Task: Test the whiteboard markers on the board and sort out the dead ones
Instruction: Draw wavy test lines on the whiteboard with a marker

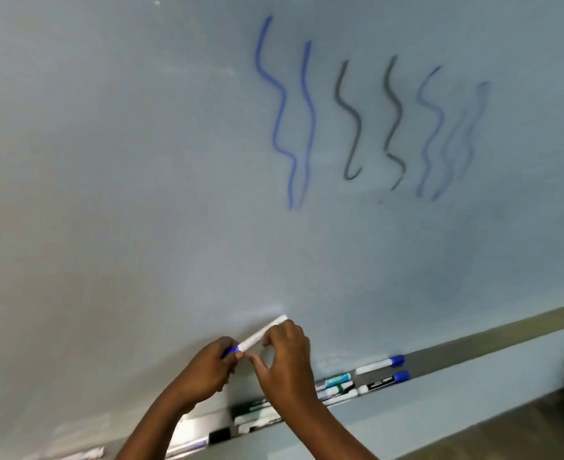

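Forearms: both bare arms rise from the bottom edge, nearest the camera, and meet low in the centre in front of the board.
Whiteboard (141, 161): it fills nearly the whole view, pale grey-blue, seen from below at a slant.
Test strokes: six wavy vertical lines sit upper right of centre; two strong blue strokes (283, 114), then two dark grey strokes (370, 117), then two fainter blue strokes (440, 134), the last one pale and smeared.
Marker tray (473, 346): a grey ledge runs along the board's lower edge, climbing toward the right.
Right hand (285, 356): fingers and thumb are pinched shut on the white barrel of the held marker, near its middle.
Left hand (207, 370): fingers are closed around the blue end of the same marker; whether that cap is seated or coming off cannot be told.
Held marker (262, 333): white body, blue at its lower left end, tilted up to the right, close in front of the board just above the tray.
Tray markers: two blue-capped markers (383, 371) lie side by side to the right of the hands; a cluster of green-labelled markers (335, 385) lies just left of them, partly behind the right wrist.
Further markers (257, 415): more lie in the tray below the hands, blurred.
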Motion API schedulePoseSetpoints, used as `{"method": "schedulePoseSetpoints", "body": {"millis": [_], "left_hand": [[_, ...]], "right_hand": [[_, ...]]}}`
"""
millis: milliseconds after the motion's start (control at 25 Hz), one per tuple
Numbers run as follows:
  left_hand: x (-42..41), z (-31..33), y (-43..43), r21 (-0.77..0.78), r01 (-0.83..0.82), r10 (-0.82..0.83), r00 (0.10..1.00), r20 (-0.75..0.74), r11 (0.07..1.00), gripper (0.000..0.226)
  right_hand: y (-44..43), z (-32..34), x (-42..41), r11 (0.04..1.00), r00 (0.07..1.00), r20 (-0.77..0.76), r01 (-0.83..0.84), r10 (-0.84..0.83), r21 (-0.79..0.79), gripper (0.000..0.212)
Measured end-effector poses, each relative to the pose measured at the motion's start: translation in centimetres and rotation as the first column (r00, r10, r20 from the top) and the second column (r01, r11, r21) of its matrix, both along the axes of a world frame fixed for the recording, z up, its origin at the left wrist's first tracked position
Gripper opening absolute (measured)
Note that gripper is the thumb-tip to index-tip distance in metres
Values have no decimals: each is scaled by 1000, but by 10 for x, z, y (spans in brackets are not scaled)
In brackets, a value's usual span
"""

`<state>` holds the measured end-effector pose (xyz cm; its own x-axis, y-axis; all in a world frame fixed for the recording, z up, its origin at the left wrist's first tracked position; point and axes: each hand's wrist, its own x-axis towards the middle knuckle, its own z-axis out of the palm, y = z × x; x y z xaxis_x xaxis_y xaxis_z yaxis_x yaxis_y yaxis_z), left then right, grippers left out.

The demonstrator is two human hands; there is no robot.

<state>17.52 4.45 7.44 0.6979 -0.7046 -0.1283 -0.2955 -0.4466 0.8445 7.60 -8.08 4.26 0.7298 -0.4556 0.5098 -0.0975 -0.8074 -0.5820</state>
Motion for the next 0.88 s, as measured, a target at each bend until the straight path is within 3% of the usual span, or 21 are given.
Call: {"method": "schedulePoseSetpoints", "body": {"millis": [120, 200, 280, 320, 480, 640, 880], "left_hand": [[-18, 40, -44, -173, 40, -46, 999, -28, 984, 19], [-31, 63, -69, -176, 171, -176, 984, -9, 969, 17], [-45, 78, -89, -112, 308, -301, 951, 74, 945, 16], [-52, 86, -99, -64, 365, -354, 925, 135, 929, 17], [-72, 103, -127, 112, 470, -479, 812, 334, 875, 20], [-89, 115, -141, -2, 545, -507, 780, 367, 838, 17], [-110, 146, -153, -97, 622, -551, 746, 374, 777, 22]], "right_hand": [[-33, 30, -28, 931, 983, 121, 90, -141, 353, 55], [-54, 58, -43, 761, 993, 94, -10, -66, 649, 66], [-70, 80, -55, 573, 994, 89, -111, 66, 812, 55], [-80, 89, -63, 548, 992, 93, -125, 85, 827, 47], [-112, 116, -86, 621, 996, 37, -76, 76, 780, 41], [-125, 147, -106, 588, 986, 127, -165, 107, 792, 22], [-129, 171, -127, 683, 989, 136, -139, 58, 717, 35]]}}
